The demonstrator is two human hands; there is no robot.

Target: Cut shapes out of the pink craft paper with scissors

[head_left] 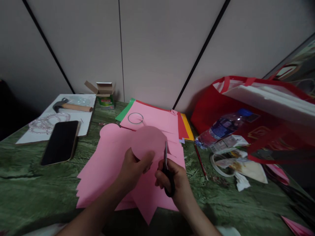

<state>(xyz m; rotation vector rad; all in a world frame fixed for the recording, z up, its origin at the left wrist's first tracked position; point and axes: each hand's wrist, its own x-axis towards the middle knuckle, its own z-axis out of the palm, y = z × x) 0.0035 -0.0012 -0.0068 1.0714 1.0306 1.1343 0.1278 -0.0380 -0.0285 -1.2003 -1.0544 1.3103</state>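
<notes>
My left hand (137, 165) pinches the lower edge of a round piece of pink paper (149, 139), thumb on top. My right hand (173, 178) is closed around the black handles of a pair of scissors (166, 164). Their blades point up and away from me, at the right edge of the round piece. Beneath both hands lie several sheets of pink paper (108, 164), with a pointed scrap over the table's near side. Farther back, a thin ring (135, 118) rests on more pink paper, above green, red and yellow sheets.
To the left are a phone (60, 142), a hammer (73, 106) and clear beads (49, 123) on a white board. A small open box (105, 98) stands by the wall. On the right are a pencil (201, 162), a tape roll (222, 164), a bottle (221, 127) and a red bag (206, 101).
</notes>
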